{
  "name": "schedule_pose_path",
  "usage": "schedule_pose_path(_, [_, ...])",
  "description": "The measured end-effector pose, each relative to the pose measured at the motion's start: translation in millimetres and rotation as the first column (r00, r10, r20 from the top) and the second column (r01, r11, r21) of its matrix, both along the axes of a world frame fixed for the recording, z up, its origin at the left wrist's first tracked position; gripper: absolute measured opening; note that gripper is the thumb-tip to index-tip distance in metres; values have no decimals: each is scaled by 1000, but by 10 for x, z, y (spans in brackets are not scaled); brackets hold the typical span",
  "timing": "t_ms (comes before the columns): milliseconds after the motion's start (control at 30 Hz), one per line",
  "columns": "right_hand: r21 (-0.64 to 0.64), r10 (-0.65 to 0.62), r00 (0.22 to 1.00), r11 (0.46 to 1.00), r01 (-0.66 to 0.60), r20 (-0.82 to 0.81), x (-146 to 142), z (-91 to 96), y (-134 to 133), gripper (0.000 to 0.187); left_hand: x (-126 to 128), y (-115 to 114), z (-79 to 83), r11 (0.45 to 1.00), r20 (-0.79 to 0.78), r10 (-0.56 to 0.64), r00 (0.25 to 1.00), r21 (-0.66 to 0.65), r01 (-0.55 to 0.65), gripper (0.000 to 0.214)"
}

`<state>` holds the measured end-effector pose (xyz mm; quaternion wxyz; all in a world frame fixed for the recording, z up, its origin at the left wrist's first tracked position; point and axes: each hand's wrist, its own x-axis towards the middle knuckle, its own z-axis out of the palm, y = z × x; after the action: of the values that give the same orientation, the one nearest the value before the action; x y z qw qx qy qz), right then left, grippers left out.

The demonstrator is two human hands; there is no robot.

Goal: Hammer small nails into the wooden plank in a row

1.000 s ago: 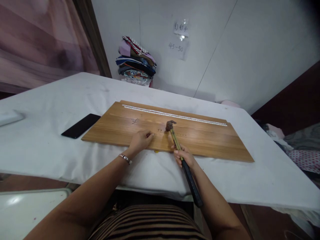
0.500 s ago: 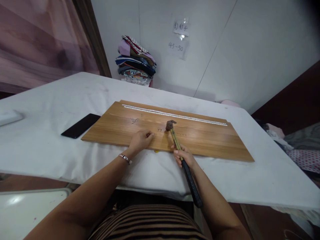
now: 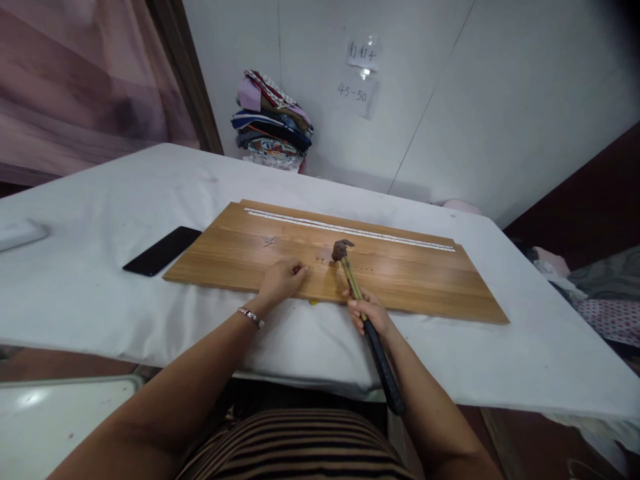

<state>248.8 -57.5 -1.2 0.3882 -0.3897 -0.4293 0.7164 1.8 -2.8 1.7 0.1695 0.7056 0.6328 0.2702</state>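
Note:
A long wooden board (image 3: 410,277) lies on the white-covered table (image 3: 90,280). My right hand (image 3: 369,315) is closed round the handle of a hammer (image 3: 355,287), whose rusty head rests just above the board near a row of small nails. My left hand (image 3: 283,279) rests on the board's near edge with fingers curled, pinching something small I cannot make out. A few loose nails (image 3: 270,240) lie further left on the board. A white strip (image 3: 350,230) runs along the board's far edge.
A black phone (image 3: 163,251) lies on the table left of the board. A stack of folded fabrics (image 3: 271,123) stands against the back wall. A white object (image 3: 20,233) sits at the table's far left. Clothes are piled at the right.
The hammer head has lifted very slightly; both hands stay where they were.

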Motion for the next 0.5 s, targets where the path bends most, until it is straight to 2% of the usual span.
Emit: schedule_pose_path(500, [2,0,1000,1000,0,-3,5,-28,6,37,5,-9,11,1000,14,-3,1000,5,3,29])
